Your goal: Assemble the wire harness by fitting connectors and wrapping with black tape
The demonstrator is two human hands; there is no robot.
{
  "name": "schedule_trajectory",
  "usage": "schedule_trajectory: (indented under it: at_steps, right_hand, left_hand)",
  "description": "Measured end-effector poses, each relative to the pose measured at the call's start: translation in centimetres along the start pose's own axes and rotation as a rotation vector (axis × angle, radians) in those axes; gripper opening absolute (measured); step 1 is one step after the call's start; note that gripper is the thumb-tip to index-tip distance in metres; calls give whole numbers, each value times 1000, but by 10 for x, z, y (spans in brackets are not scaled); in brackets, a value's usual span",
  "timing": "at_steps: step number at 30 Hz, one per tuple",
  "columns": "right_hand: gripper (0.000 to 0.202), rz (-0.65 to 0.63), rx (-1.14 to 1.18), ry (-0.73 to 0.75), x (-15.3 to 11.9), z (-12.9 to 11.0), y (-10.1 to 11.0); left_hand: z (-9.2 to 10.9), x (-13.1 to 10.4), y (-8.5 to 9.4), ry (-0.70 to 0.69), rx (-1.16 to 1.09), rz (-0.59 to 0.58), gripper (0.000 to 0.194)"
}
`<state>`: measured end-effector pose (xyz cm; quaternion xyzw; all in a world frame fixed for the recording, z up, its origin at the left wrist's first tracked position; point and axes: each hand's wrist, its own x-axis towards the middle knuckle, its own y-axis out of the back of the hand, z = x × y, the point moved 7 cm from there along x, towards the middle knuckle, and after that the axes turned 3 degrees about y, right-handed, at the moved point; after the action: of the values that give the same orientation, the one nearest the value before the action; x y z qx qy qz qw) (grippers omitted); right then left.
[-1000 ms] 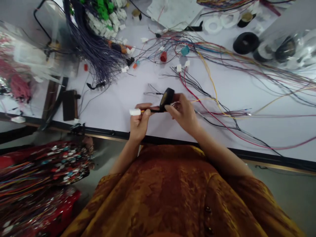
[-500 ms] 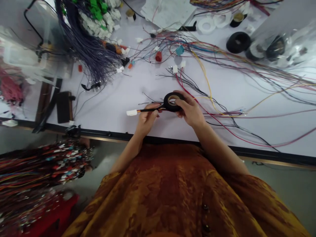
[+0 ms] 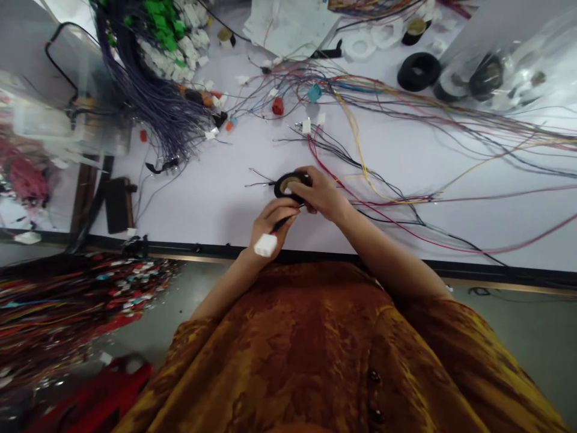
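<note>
My right hand (image 3: 324, 193) grips a roll of black tape (image 3: 280, 183), its thumb reaching into the cardboard core. Close beside it, my left hand (image 3: 273, 224) is closed around a wire harness (image 3: 280, 225) wrapped in black. A white connector (image 3: 265, 245) on the harness end points down toward my body. The two hands almost meet at the roll, and the fingers hide the spot where tape and wires come together. Thin dark wire ends (image 3: 259, 179) stick out to the left behind the roll.
Loose red, yellow and black wires (image 3: 383, 195) spread to the right. A purple wire bundle (image 3: 157, 111) lies at the back left near white and green connectors (image 3: 169, 30). Another black tape roll (image 3: 419, 71) sits at the back right. Harness bundles (image 3: 81, 288) hang below the table's left edge.
The tape roll has moved left and tilted, passing over toward my left hand. The white connector has swung from pointing left to pointing down toward me. The view has shifted slightly.
</note>
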<state>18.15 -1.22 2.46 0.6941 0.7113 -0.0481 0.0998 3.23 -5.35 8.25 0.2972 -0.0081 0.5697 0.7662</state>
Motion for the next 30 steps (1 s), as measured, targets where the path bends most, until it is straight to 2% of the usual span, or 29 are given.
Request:
schedule_trajectory:
  at_steps: [2, 4, 6, 8, 10, 13, 15, 16, 18, 20, 21, 23, 25, 27, 29, 30]
  right_hand:
    - [34, 3, 15, 7, 0, 4, 2]
    - [38, 43, -73, 181, -23, 0, 2]
    - [41, -1, -247, 368, -57, -5, -6]
    - [34, -87, -353, 468, -82, -9, -17]
    - [27, -34, -304, 450, -81, -15, -13]
    - [37, 145, -80, 239, -41, -16, 8]
    - [41, 114, 59, 80, -13, -9, 9]
    - [40, 82, 112, 34, -5, -5, 8]
    - [38, 91, 141, 37, -8, 3, 8]
    - [45, 126, 21, 160, -33, 6, 9]
    - [49, 113, -88, 236, -49, 5, 6]
    - [49, -3, -305, 349, -79, 3, -5]
    - [39, -61, -385, 401, -90, -2, -10]
    - [34, 31, -305, 362, -76, -10, -1]
    - [41, 154, -158, 237, -46, -11, 13]
    - [44, 175, -82, 151, -30, -8, 17]
  left_hand:
    - [-14, 0, 7, 74, -46, 149, 20]
    - [-37, 0, 12, 247, -174, 281, 26]
    - [-54, 1, 10, 404, -306, 319, 29]
    - [-56, 4, 8, 468, -387, 303, 31]
    - [-45, 7, 8, 414, -388, 251, 29]
    - [-16, 8, 3, 162, -204, 49, 19]
    - [-7, 3, -2, 41, -83, -25, 15]
    - [-9, 2, -2, 35, -72, 3, 15]
    - [-23, 1, 5, 132, -139, 157, 18]
    - [-41, 1, 8, 292, -254, 293, 24]
    - [-47, 1, 7, 364, -305, 320, 25]
    - [-53, 4, 3, 449, -386, 310, 27]
    - [-49, 7, 1, 448, -435, 263, 26]
    - [-36, 9, 1, 356, -400, 196, 24]
    - [-20, 7, -1, 209, -271, 91, 22]
    - [-14, 5, -3, 147, -205, 40, 22]
